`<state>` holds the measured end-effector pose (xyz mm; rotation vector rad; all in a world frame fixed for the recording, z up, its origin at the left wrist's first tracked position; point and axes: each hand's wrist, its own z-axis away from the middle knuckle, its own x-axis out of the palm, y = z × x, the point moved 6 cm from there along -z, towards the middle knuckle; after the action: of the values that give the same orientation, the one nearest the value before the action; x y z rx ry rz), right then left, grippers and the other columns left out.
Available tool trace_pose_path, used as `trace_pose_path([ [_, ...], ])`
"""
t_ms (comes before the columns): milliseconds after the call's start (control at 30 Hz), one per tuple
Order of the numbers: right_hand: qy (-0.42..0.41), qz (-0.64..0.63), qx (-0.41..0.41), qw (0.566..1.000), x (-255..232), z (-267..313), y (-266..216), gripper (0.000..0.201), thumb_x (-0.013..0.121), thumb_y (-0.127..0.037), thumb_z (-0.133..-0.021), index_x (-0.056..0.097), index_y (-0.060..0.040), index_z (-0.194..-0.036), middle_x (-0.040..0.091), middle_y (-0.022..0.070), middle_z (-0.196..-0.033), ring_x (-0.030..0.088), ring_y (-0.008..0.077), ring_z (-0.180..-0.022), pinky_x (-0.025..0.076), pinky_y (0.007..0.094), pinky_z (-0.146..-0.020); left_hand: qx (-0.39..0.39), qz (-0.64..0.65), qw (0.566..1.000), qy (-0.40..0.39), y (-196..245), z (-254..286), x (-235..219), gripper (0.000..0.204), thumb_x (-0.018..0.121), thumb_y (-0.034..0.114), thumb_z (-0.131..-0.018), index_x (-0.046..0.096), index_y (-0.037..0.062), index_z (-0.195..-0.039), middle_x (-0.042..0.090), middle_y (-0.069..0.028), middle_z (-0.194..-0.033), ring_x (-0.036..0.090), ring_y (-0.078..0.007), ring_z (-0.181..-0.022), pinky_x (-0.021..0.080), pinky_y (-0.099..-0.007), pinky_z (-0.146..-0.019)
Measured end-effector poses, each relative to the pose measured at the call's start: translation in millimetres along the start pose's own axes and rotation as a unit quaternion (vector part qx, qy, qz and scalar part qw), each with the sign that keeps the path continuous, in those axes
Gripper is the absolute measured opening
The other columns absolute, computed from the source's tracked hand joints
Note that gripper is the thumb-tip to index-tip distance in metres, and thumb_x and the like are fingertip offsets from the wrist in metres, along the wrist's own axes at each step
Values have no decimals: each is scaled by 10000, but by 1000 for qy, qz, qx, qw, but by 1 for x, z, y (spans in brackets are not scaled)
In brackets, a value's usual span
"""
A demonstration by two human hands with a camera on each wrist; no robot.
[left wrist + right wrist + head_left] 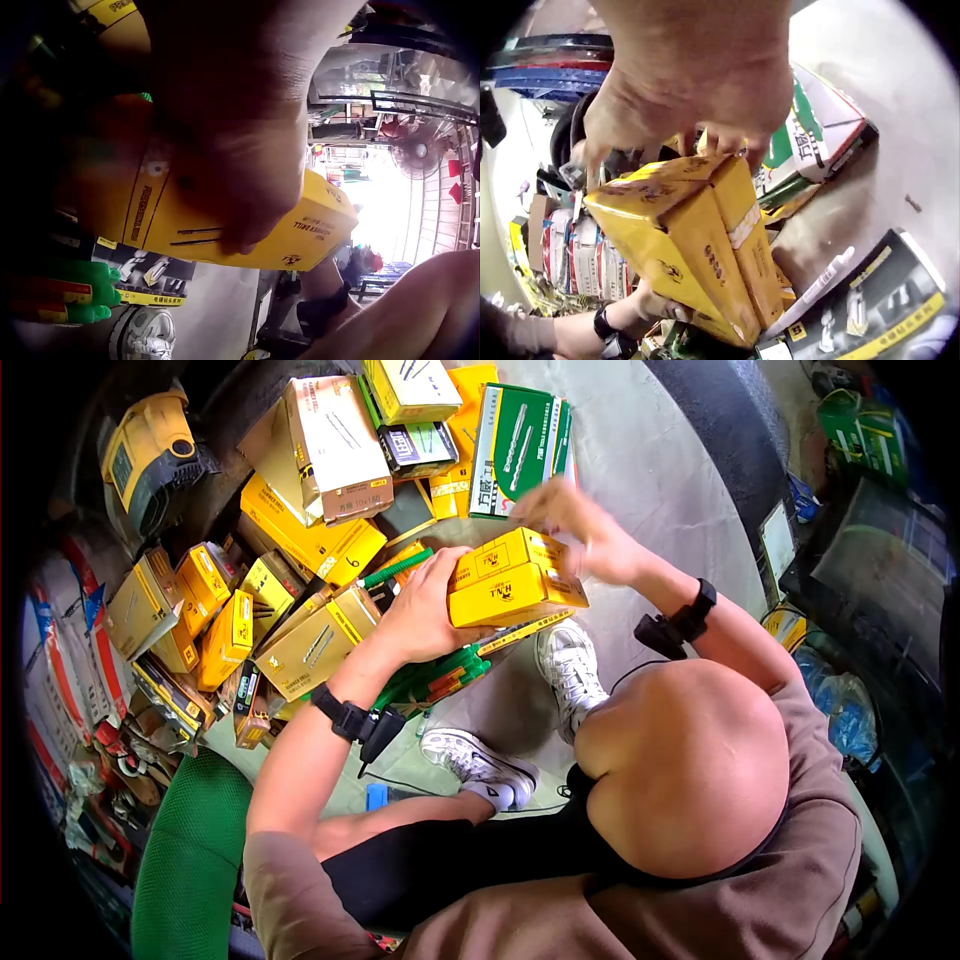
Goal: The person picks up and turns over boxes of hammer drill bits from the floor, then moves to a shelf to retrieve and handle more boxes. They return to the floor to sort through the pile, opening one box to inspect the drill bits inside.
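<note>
A yellow cardboard drill-bit box, printed with "hammer drill" lettering, is held up above the floor by my left hand. That hand grips its left end, thumb and fingers on opposite sides; in the left wrist view the hand covers part of the printed face. My right hand is blurred at the box's right end, fingers reaching past its top edge. From the right wrist, the right hand hangs over the box's end, thumb and fingers spread apart and fingertips partly hidden behind it.
Boxes crowd the left: a large brown carton, several small yellow boxes, and a green-and-white box farther back. Below the held box lie green plastic cases. A yellow machine stands back left; white shoes are close by.
</note>
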<state>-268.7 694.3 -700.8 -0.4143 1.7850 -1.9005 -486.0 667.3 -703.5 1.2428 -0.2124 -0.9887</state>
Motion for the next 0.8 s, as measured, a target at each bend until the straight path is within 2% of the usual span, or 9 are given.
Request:
trace_pose_path([
  [33,2,3,-2,1000,-4,-9,9,653,766,-331,-826,458,29,-1276,607,177,-1118,618,276,-1056,494,406,-915,3,-2,1000,0,2,1,0,887,936,235,-614,451,72,-1339,608,-162,-1204,576,-378,-1162,461,-431,-1013],
  [100,374,147,288,869,-47,-2,43,586,717,-340,-877,521,54,-1264,626,178,-1141,634,256,-1035,509,392,-907,27,-49,998,22,7,5,-1,912,942,250,-601,447,73,-1347,609,-160,-1208,586,-375,-1139,464,-428,-1006],
  [233,246,-17,391,887,-36,-20,56,546,716,-336,-874,580,68,-1215,650,202,-1153,665,267,-997,530,384,-878,61,-56,995,49,11,14,-4,899,944,280,-603,443,71,-1320,610,-160,-1186,597,-365,-1106,477,-423,-974],
  [367,233,41,353,905,-31,-30,65,640,714,-414,-862,573,62,-1266,608,280,-1183,651,327,-1064,525,385,-919,109,34,989,91,14,27,-5,867,946,93,-584,423,64,-1275,554,-103,-1110,592,-252,-1030,466,-364,-944],
  [500,210,242,321,891,-25,-43,90,973,670,-651,-794,448,79,-1398,421,366,-1327,412,508,-1278,377,493,-1092,76,227,961,137,31,45,-23,887,951,83,-571,423,39,-1283,569,-142,-1183,587,-238,-1086,456,-361,-986],
  [533,197,271,332,882,-23,-47,89,965,679,-642,-795,449,82,-1389,421,375,-1321,417,514,-1272,388,498,-1080,5,274,960,56,29,54,-24,850,935,147,-648,447,15,-1332,589,-163,-1279,586,-260,-1191,436,-385,-1060],
  [567,186,301,342,871,-22,-50,87,957,689,-634,-796,449,85,-1380,420,384,-1316,422,520,-1266,399,502,-1069,87,82,992,-28,18,70,-25,808,887,199,-724,468,-10,-1382,589,-169,-1346,574,-276,-1246,445,-409,-1070],
  [633,196,304,323,875,-19,-49,87,935,706,-623,-792,460,80,-1359,427,388,-1312,431,509,-1262,416,496,-1052,-122,386,913,46,33,89,-51,768,853,184,-721,512,-8,-1382,620,-160,-1310,591,-299,-1220,466,-419,-1053],
  [800,203,187,339,899,-11,-47,78,810,762,-570,-781,505,2,-1294,557,327,-1207,505,416,-1218,480,452,-984,-47,519,839,155,-2,131,-105,728,781,150,-669,545,-27,-1335,641,-167,-1282,624,-334,-1171,492,-434,-1030],
])
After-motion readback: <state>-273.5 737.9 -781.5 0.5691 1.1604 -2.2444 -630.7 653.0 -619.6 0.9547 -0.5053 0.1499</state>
